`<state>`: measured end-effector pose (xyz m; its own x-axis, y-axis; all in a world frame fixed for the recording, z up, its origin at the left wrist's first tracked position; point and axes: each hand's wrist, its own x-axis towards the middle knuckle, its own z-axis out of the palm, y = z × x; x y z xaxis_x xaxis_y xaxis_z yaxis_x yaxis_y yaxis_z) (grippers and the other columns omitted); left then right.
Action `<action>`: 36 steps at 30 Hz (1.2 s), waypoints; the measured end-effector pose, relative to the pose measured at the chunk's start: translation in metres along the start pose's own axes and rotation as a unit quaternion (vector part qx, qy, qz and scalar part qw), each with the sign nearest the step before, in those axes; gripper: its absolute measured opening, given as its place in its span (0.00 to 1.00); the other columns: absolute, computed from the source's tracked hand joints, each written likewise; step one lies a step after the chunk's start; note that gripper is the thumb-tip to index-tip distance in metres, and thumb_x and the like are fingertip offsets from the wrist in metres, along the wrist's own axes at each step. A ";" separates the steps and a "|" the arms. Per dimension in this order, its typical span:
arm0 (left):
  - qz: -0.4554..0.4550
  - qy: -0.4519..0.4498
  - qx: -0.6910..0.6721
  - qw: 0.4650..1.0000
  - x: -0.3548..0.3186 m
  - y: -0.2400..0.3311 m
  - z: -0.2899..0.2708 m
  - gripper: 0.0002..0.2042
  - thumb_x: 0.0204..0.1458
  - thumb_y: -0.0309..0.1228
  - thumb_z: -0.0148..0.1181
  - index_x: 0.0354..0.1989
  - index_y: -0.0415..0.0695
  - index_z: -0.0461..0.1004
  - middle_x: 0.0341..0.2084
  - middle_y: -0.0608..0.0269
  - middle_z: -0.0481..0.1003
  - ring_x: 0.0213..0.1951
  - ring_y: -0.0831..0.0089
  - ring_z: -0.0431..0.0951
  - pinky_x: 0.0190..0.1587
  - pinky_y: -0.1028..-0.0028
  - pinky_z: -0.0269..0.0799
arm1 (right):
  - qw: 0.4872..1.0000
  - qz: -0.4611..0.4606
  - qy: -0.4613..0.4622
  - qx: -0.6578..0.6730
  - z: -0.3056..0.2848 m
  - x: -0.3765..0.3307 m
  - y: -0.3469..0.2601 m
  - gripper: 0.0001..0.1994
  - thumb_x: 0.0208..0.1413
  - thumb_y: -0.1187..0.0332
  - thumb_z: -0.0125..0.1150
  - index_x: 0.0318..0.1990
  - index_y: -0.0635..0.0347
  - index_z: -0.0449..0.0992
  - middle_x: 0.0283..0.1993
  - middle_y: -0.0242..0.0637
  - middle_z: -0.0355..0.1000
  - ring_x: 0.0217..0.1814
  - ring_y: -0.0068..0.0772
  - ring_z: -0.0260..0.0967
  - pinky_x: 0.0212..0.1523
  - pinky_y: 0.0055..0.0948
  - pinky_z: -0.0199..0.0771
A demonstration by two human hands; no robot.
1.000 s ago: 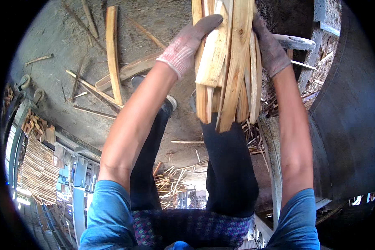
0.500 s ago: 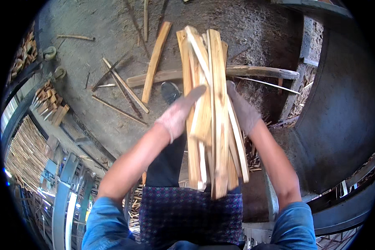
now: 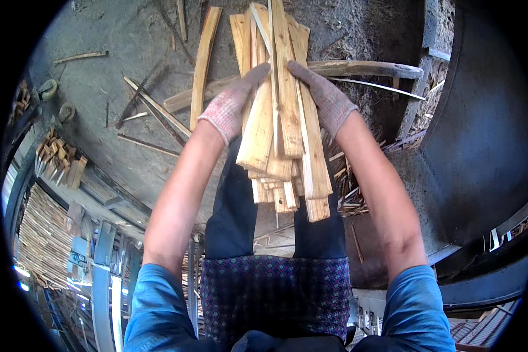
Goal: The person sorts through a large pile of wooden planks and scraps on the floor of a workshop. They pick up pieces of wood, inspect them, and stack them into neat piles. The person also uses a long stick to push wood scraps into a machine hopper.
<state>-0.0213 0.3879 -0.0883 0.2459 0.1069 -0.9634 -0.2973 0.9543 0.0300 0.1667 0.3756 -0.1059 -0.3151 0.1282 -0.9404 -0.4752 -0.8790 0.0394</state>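
Note:
A bundle of rough wooden slats point(image 3: 284, 123) is held lengthwise in front of me, its near ends staggered above my thighs. On its left side my left hand point(image 3: 239, 98), in a pale knit glove, is closed round the pieces with the thumb on top. My right hand point(image 3: 327, 97), gloved the same way, grips the bundle's right side, its thumb pointing inward over the slats. Fingers beneath the wood are hidden on both hands. Just left of the bundle, a single loose slat point(image 3: 204, 67) lies on the ground.
Thin sticks point(image 3: 155, 108) are scattered on the dirt floor to the left. A long curved plank point(image 3: 366, 69) lies crosswise beyond the bundle. At right stands a large dark metal sheet point(image 3: 478, 111). Stacked wood pieces point(image 3: 58, 155) and a pile of long canes point(image 3: 44, 234) are at left.
Both hands have moved forward, away from my body, carrying the bundle with them. The slats' near ends have shifted from over my apron to above my thighs.

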 end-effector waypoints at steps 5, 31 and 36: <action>-0.004 -0.027 -0.045 0.999 0.002 0.010 -0.018 0.32 0.59 0.44 0.62 0.65 0.31 0.64 0.49 0.45 0.78 0.46 0.61 0.83 0.49 0.67 0.81 | 0.998 -0.019 0.022 -0.060 0.011 -0.012 -0.014 0.29 0.59 0.51 0.67 0.60 0.64 0.71 0.49 0.44 0.78 0.46 0.37 0.80 0.47 0.34 0.84; 0.249 0.201 -0.190 0.928 -0.206 -0.212 -0.079 0.52 0.47 0.34 0.74 0.73 0.39 0.41 0.58 0.51 0.70 0.58 0.66 0.72 0.63 0.69 0.69 | 0.932 0.023 -0.061 -0.356 0.099 -0.164 0.165 0.30 0.62 0.53 0.64 0.62 0.69 0.68 0.50 0.44 0.77 0.47 0.33 0.78 0.50 0.32 0.81; 0.320 0.278 -0.242 0.873 -0.259 -0.249 -0.089 0.48 0.49 0.32 0.71 0.73 0.39 0.43 0.58 0.51 0.69 0.59 0.66 0.72 0.62 0.68 0.69 | 0.884 0.074 -0.142 -0.439 0.134 -0.176 0.196 0.37 0.55 0.56 0.70 0.67 0.67 0.63 0.57 0.42 0.73 0.53 0.32 0.73 0.56 0.31 0.75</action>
<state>-0.0927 0.0977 0.1300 -0.5585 0.2947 -0.7754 -0.5981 0.5047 0.6226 0.0188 0.2426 0.1124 -0.5736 -0.0178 -0.8190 0.3707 -0.8972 -0.2401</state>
